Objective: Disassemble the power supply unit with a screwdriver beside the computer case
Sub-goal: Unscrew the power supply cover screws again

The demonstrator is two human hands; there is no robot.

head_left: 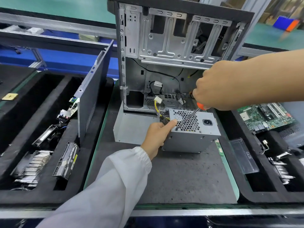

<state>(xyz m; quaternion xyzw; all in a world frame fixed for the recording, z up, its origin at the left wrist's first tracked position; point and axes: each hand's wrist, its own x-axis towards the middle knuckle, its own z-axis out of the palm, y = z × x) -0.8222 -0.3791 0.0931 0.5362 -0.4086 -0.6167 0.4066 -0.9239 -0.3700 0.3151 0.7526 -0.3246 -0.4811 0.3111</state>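
While the white sleeve point(105, 183) reaches in from the near edge of the bench, the left hand point(157, 135) is closed around the near left corner of the power supply unit point(191, 129), thumb laid up along the perforated face. The grey box sits tilted on the dark mat point(181, 175), just in front of the open computer case point(172, 55), with its yellow and black wires point(158, 107) running back into the case floor. The right hand point(220, 86) comes in from the right, fist wrapped over the orange handle of the screwdriver point(189, 117); the shaft slants down and left across the honeycomb grille, its tip set at the lower left corner of that face, close to the left thumb. A black power socket point(207, 122) shows at the right of the same face. To the left, a black foam tray point(49, 186) holds a heatsink point(31, 168), a drive point(66, 160) and a fan, with a grey side panel point(92, 89) standing on edge between tray and mat. To the right, another foam tray carries a green motherboard point(266, 117). Behind stands the case, upright, its side off, bare metal drive bays at the top.
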